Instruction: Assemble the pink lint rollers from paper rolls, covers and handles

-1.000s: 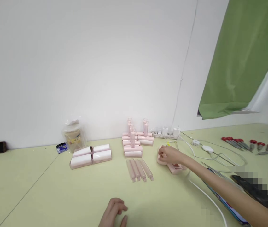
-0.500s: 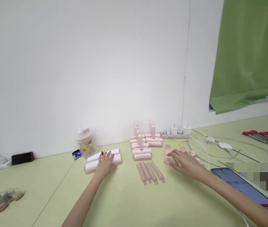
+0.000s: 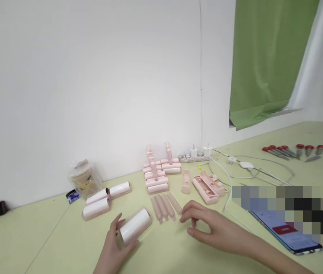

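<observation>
My left hand (image 3: 116, 241) grips a white paper roll (image 3: 135, 227), probably a lint roller refill, just above the near part of the table. Thumb and fingers clasp its left end. My right hand (image 3: 207, 224) hovers to the right with bent, parted fingers and nothing in them. Its fingertips are close to several clear pink tubes (image 3: 163, 207) lying side by side. More white rolls (image 3: 97, 207) lie at the left. Pink roller shells (image 3: 207, 186) and a pink cover piece (image 3: 186, 182) rest beyond my right hand.
Pink rollers with upright clear handles (image 3: 156, 179) stand near the wall. A plastic bag (image 3: 84, 177) is at the left. A power strip (image 3: 194, 156) and white cables (image 3: 224, 175) run behind the shells. A phone (image 3: 289, 228) and red-handled tools (image 3: 278, 150) are at right.
My left hand has taken a white roll from the left and brought it nearer. My right hand has drawn back from the pink parts toward me. The view has turned right.
</observation>
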`<state>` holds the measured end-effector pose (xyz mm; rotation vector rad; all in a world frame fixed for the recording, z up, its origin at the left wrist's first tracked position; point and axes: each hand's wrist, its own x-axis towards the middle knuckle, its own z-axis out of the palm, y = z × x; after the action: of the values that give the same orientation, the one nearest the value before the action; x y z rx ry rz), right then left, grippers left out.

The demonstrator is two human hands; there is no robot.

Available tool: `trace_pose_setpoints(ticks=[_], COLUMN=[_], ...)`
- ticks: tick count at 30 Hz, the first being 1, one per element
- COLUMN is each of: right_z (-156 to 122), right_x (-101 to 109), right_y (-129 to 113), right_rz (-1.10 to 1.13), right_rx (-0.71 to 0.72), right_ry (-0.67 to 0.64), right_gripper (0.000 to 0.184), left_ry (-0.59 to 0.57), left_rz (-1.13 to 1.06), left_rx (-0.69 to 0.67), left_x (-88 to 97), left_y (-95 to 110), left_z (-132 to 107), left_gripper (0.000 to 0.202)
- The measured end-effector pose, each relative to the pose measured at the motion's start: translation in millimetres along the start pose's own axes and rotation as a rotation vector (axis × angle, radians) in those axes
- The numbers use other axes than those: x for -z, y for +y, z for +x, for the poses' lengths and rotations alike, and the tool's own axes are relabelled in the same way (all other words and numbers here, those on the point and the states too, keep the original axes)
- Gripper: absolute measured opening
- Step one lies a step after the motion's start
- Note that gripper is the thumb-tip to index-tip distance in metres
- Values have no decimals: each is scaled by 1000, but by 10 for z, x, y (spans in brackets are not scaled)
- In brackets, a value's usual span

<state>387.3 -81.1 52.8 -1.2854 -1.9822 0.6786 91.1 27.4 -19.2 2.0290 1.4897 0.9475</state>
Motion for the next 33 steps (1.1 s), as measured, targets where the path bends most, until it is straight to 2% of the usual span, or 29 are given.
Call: trace_pose_setpoints(ticks=[3,5,7,9,11,13,15,18,21,24,26,27,29,31,33], right_z=[24,27,24,25,37,54,69,76,76,80,85,86,87,85,85], right_x=[-192,-343,-484,-585,-634,-641,-630,-616,-614,-606,-582,-560,-488,-381,-259], right_y=[65,110,127,121,116,134,176,247,275,267,265,269,288,318,351], right_rz=[242,528,915,1287,1531,1608,1549,1445,1584,1870,2001,2038,2090,2120,2109], right_rx=[-125,-278,-422,-517,-558,-566,-573,-585,-593,-640,-693,-712,-723,-712,-675], right_ry=[-61,-76,-76,-86,-94,-66,3,103,128,166,218,242,252,244,259], right_gripper=[32,42,47,48,50,54,58,62,57,40,31,28,27,28,27], left_ry=[-4,-12,-29,-89,-129,-99,-31,64,153,237,291,305,277,163,34], left_rz=[-201,-187,-90,88,305,488,580,596,594,541,437,357,148,-98,-313], left_rx=[116,74,-82,-330,-617,-884,-1067,-1193,-1235,-1180,-1057,-947,-627,-275,-46], left_x=[-39,-18,-16,-72,-183,-315,-424,-494,-456,-372,-326,-313,-313,-346,-391], left_y=[121,288,512,760,993,1178,1302,1380,1374,1316,1247,1201,1088,955,825], left_z=[-190,-253,-285,-301,-303,-289,-261,-210,-179,-185,-215,-239,-305,-380,-443], left_gripper=[48,39,34,40,49,49,43,34,33,39,39,37,37,39,41])
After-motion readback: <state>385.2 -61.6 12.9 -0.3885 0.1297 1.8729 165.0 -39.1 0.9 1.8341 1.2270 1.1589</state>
